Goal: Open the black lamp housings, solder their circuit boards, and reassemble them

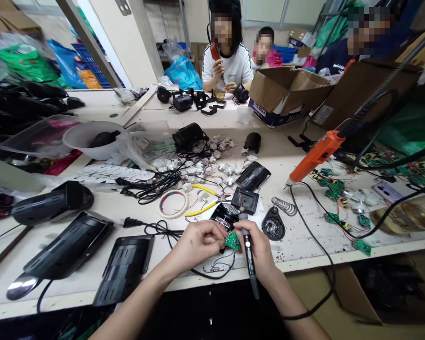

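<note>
I see the small green circuit board (232, 241) close to the worktop's (304, 245) near edge, about midway along it. My left hand (198, 243) is closed on the board, pinching its left side. My right hand (258, 250) is wrapped around a soldering iron (248, 250), tip directed up and away from me, just beside the board. Beyond the board lies an open black housing (225, 215). A coiled iron stand (276, 222) sits right of it. Yellow-handled pliers (203, 200) lie farther in. An orange electric screwdriver (315, 155) hangs above the right half.
</note>
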`<state>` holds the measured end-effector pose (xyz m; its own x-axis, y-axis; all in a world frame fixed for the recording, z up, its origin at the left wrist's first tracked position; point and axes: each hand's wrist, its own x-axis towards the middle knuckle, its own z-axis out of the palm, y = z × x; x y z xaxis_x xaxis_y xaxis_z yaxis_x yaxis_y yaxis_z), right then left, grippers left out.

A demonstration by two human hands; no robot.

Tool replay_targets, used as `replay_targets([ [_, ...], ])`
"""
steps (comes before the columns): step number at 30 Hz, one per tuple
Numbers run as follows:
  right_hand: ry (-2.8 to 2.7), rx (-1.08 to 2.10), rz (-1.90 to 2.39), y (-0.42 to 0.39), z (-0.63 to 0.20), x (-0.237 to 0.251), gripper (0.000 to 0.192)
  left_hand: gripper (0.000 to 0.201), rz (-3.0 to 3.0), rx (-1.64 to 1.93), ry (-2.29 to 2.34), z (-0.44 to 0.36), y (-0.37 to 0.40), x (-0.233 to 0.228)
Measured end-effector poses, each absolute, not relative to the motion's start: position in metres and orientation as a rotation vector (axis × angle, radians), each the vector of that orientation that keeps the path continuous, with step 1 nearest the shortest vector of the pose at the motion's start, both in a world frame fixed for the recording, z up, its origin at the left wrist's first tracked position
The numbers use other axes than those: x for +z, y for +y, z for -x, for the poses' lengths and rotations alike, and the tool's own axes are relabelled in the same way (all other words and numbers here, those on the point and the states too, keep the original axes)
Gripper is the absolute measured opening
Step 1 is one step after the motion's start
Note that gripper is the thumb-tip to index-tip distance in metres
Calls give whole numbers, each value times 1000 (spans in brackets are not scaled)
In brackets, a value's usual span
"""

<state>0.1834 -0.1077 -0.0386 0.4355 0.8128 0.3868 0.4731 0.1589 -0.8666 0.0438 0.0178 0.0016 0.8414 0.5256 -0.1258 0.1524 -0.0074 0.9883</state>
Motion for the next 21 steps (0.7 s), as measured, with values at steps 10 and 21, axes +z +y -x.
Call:
replay_targets([
  [10,-1253,296,1484,-107,-183,-43,22,8,-1596,328,571,-42,18,1],
  [21,-1304,297,1470,-109,-184,-46,24,8,-1642,340,584,-44,18,0],
])
